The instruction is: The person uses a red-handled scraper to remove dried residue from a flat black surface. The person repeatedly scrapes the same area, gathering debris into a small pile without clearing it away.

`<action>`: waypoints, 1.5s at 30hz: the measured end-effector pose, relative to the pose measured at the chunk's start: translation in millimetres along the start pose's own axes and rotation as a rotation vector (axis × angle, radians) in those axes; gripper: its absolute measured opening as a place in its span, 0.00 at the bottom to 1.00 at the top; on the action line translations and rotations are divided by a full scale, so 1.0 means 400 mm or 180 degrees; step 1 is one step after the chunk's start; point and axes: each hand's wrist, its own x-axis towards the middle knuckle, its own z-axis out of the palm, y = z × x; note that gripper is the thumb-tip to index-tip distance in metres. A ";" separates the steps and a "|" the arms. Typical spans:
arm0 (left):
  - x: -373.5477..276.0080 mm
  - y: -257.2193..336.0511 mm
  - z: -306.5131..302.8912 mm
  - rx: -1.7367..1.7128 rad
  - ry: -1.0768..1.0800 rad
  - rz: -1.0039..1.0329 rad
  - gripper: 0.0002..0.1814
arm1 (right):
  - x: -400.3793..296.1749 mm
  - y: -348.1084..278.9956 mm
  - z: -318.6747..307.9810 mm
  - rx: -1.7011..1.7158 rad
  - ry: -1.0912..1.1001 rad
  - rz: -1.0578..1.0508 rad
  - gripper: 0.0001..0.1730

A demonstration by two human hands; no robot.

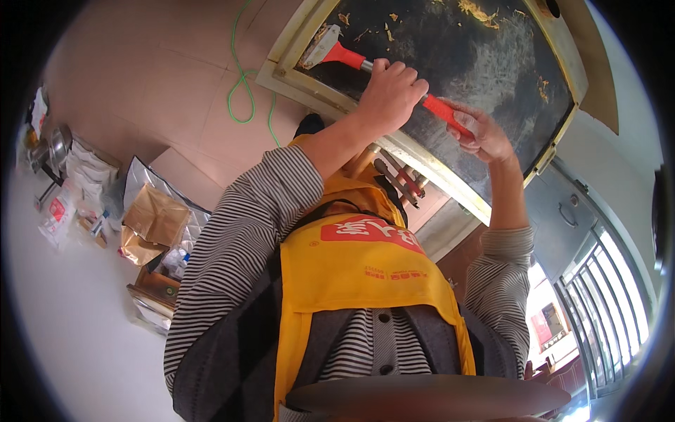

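Observation:
A long-handled scraper with a red head (343, 54) and red end grip lies across the black surface of a framed metal griddle or tray (448, 68). Its wide metal blade (320, 47) rests at the left corner, beside brown flakes. My left hand (393, 97) is closed around the scraper's metal shaft. Farther right, my right hand (482, 132) grips the red sleeve at the handle's end. Yellowish-brown scraps (480, 13) are stuck to or scattered over the black surface, which has a greyish, scuffed patch right of the middle.
A green cord (243, 100) loops on the tiled floor. Bags, a brown paper bag (158, 211) and a wooden box (153, 287) stand at the left. Pipes with red-handled valves (408, 182) are under the frame's near edge. A metal railing (601, 306) is at the right.

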 end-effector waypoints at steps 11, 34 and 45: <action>0.063 0.094 0.011 -0.0372 -0.0576 0.0732 0.05 | -0.143 0.148 0.053 0.0759 0.0538 -0.0336 0.32; -0.144 0.053 -0.092 -0.0619 -0.1269 0.1354 0.06 | -0.169 0.376 0.431 0.0856 0.1270 -0.0712 0.22; -0.038 -0.115 -0.190 -0.0753 -0.1703 0.1943 0.04 | -0.022 0.300 0.597 0.2545 0.1036 -0.0670 0.25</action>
